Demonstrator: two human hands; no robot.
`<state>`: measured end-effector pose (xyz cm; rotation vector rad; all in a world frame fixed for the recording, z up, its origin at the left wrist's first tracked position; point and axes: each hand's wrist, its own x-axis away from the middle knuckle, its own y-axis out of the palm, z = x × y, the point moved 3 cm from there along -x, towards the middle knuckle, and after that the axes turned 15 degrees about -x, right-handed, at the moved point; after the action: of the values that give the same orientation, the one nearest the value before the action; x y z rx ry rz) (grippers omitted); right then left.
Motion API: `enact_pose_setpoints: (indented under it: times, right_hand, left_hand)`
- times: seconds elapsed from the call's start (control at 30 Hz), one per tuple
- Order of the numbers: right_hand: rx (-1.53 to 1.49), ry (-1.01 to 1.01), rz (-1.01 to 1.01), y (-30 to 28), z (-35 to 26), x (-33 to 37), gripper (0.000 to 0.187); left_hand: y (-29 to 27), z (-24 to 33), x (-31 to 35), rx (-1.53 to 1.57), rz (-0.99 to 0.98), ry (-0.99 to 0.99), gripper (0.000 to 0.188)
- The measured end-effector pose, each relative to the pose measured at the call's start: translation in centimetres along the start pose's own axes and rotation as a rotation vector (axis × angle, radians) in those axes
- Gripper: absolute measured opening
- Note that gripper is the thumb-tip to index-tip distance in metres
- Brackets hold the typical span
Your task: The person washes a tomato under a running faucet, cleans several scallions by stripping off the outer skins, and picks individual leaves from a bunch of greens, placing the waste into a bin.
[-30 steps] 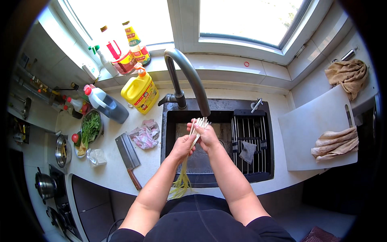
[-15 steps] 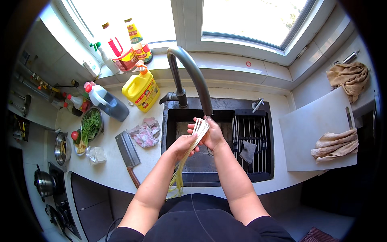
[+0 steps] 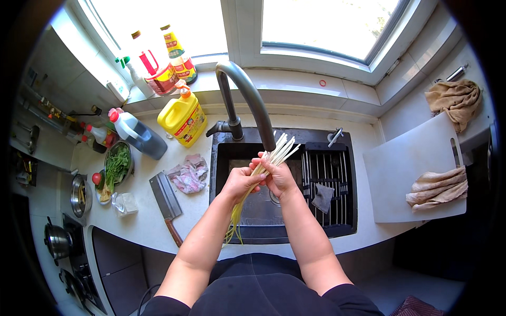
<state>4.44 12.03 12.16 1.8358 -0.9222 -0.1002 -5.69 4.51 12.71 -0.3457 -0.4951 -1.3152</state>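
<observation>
A bunch of yellow chives (image 3: 283,151), with white stalk ends fanned out and thin yellow-green leaves, is gripped in both hands over the black sink (image 3: 253,231). My left hand (image 3: 241,183) is closed round its middle. Just beside it, my right hand (image 3: 279,178) is also closed on the bunch, nearer the white ends. Those ends point away from me, under the spout of the dark tap (image 3: 251,97). The leaves hang toward the sink's near edge. Whether water is running I cannot tell.
Left of the sink lie a cleaver (image 3: 166,197) and a crumpled cloth (image 3: 188,174). Behind them stand a yellow pump jug (image 3: 183,120) and a large dark bottle (image 3: 142,134). A rack (image 3: 328,163) with a grey cloth covers the sink's right side; a white cutting board (image 3: 400,168) leans beyond.
Both hands have raised the bunch slightly, and the white ends, bundled before, now spread wider and reach farther to the right past the tap spout.
</observation>
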Motion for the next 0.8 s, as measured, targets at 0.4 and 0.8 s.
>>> enact_pose_setpoints:
  times: [0.4,0.8]
  right_hand:
    - [-0.035,-0.170,-0.018,1.6,-3.3,-0.5,0.025]
    - [-0.105,-0.200,0.055,1.8,-4.2,-1.1,0.022]
  left_hand:
    - [-0.1,2.0,-0.9,-0.075,0.009,0.226,0.018]
    - [0.4,0.8,0.1,-0.116,-0.125,0.126,0.028]
